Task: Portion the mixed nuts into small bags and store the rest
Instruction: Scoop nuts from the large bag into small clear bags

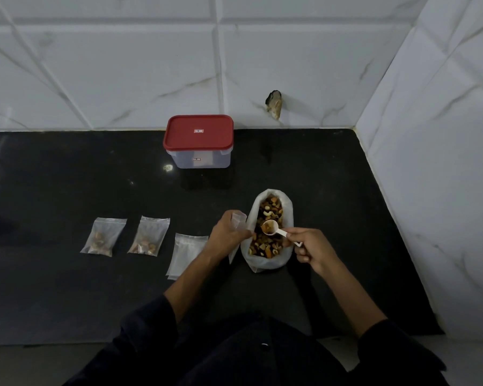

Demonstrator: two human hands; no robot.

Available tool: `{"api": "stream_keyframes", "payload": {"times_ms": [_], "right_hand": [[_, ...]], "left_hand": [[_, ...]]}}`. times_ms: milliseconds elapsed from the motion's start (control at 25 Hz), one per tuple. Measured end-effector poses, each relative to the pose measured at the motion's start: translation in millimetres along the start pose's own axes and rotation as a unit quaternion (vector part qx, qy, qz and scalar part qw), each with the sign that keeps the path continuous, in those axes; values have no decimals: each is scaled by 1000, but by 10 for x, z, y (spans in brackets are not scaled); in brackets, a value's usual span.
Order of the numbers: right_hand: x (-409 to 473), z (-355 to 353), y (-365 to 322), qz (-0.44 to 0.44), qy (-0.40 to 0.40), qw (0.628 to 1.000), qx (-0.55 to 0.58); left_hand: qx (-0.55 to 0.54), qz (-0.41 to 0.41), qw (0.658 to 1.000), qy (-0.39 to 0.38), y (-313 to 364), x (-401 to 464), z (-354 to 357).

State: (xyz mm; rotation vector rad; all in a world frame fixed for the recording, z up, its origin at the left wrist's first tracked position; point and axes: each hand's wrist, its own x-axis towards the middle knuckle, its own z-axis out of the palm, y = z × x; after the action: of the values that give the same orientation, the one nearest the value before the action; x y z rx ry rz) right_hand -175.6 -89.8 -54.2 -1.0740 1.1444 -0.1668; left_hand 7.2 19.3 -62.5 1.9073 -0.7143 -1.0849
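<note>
on the black table (67,288) stands a big open bag (268,257) of mixed nuts (271,211), its top rolled down, a little right of the middle. the right hand (311,247) grips the handle of a small white scoop (273,229) between curled fingers (292,236), and the scoop's bowl, loaded with a few nuts, hangs just above the nuts in the big bag. the left hand (226,235) is just beside the big bag's left edge, its fingers curled round a small clear bag (239,218) held upright, with the mouth of it showing above the hand. to the left, flat on the table, lies an empty small bag (186,253), partly under the left forearm. further left lie two filled small bags (148,236), each with a little heap of nuts at its lower end, side by side and apart from each other. behind all this, near the tiled wall (123,65), stands a clear box (200,158) with a red lid (198,132) closed on it, well apart from the big bag. dark sleeves (151,330) cover both arms above the forearm.
</note>
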Motion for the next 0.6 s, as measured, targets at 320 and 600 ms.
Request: {"api": "stream_keyframes", "payload": {"times_ms": [320, 600], "right_hand": [[-71, 218, -89, -128, 55, 952, -273], [39, 228, -50, -28, 48, 993, -103]], "left_hand": [[-36, -11, 999, -18, -50, 6, 19], [-163, -47, 983, -64, 42, -10, 38]]}}
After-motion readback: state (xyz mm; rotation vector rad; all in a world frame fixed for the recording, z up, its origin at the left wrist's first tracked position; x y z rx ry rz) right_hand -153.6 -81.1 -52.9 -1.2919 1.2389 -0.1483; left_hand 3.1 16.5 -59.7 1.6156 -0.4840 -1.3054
